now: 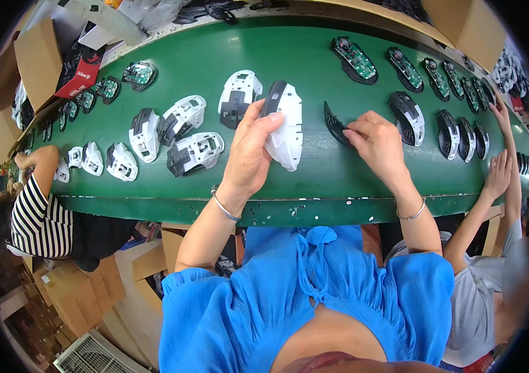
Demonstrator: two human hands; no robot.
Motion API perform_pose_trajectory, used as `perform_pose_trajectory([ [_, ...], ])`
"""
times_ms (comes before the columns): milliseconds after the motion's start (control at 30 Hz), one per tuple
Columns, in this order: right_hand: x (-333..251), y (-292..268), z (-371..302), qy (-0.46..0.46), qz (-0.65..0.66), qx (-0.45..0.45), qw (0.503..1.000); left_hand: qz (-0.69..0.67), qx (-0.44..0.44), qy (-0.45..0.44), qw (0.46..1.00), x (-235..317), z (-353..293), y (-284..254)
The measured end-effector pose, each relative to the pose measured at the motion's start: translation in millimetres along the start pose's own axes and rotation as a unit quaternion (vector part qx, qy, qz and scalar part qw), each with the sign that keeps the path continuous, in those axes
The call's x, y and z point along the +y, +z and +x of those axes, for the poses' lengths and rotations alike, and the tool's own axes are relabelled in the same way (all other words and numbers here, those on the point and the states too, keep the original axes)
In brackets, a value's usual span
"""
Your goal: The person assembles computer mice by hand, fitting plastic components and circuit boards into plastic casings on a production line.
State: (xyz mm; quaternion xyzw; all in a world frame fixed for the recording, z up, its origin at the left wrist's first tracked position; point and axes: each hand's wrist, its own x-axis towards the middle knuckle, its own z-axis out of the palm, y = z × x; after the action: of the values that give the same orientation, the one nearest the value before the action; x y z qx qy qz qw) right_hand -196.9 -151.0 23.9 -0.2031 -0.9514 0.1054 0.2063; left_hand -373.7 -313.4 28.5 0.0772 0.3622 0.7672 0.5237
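"Around twelve o'clock over the green table [326, 186], what do I see from so far off?"

"The left hand [247, 149] is curled around a white-and-black mouse shell [286, 130], thumb on its side. I guess that stops it slipping."

"And at two o'clock?"

"The right hand [376, 138] is nearly closed, thumb and finger pinching one end of a thin dark strip [334, 126]. Thin things need a small pinch, I think."

"Why are loose shells [194, 153] at ten o'clock?"

"Maybe for easy reach (the left hand is near them). I see circuit boards [356, 61] at one o'clock, well apart."
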Motion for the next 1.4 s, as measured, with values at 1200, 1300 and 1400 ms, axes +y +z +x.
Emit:
perform_pose_trajectory([
  [1200,-86.4,-0.4,-1.2,0.267,0.669,0.029,0.693,0.038,-0.029,-0.054,0.997,3.3,-13.0,-18.6],
  [1300,-97.6,5.3,5.0,0.252,0.666,0.032,0.702,0.046,-0.034,-0.032,0.998,-12.7,-13.4,-17.6],
  [1400,-98.6,15.3,6.5,0.254,0.647,0.038,0.718,0.036,-0.036,-0.021,0.999,-17.9,-15.7,-11.3],
])
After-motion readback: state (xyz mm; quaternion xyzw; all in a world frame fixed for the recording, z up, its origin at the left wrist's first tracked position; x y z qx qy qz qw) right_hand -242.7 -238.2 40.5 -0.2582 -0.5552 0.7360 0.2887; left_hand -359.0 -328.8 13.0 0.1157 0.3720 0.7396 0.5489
